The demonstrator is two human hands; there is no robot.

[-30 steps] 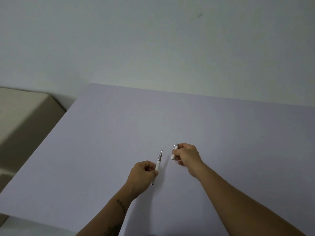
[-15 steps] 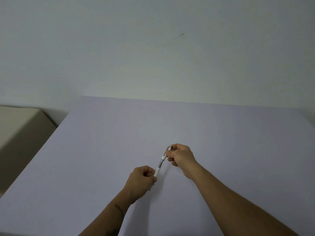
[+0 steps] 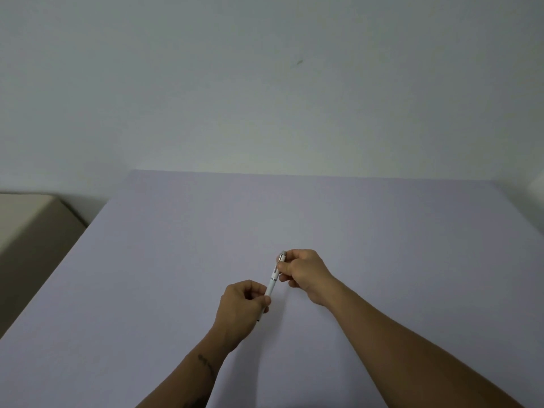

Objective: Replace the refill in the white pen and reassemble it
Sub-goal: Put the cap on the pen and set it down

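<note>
The white pen [image 3: 273,279] with silver trim is held above the pale lilac table [image 3: 382,231], slanting from lower left to upper right. My left hand [image 3: 243,304] grips its lower barrel, and the dark tip pokes out below my fist. My right hand [image 3: 303,272] pinches the upper half with the clip and silver cap. The two halves sit joined in one line, with a silver ring at the seam. No refill is visible outside the pen.
A white wall [image 3: 265,83] rises behind the table's far edge. A beige box-like piece of furniture [image 3: 26,228] stands to the left of the table, lower than its top.
A second ago the two pen halves were apart, with the refill's metal end bare. My right hand brought the upper half down over it, and the halves now meet.
</note>
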